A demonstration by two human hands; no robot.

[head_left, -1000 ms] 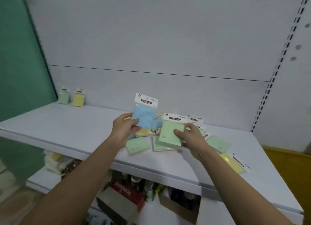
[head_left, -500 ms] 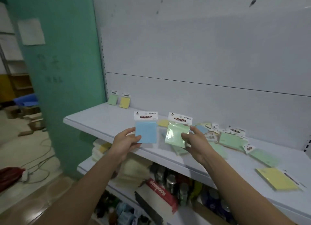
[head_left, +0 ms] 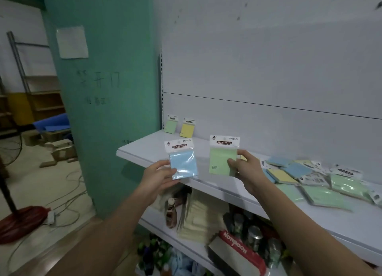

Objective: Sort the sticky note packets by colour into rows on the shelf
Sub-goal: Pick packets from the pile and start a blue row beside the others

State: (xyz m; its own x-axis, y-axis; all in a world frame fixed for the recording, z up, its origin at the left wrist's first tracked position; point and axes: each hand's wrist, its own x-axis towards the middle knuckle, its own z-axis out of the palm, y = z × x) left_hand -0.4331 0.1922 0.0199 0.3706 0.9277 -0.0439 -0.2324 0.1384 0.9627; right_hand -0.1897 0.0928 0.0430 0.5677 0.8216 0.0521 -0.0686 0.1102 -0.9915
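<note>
near the centre of the frame the left hand [head_left: 158, 177] pinches a blue packet [head_left: 183, 162] by its lower left corner, and the right hand [head_left: 245, 170] pinches a green packet [head_left: 222, 158] at its right edge, both held upright above the front lip of the shelf [head_left: 144, 153]. these packets look light, with a stiff pad inside a glossy sleeve that could slip, so gripping the pad itself seems safer than the thin white header card. at the right of the frame a loose pile [head_left: 310, 178] of blue, yellow and green packets lies unsorted on the shelf. farthest back, left of centre, a green one [head_left: 171, 125] and a yellow one [head_left: 187, 129] lean against the back panel just beside each other, seemingly starting the rows.
</note>
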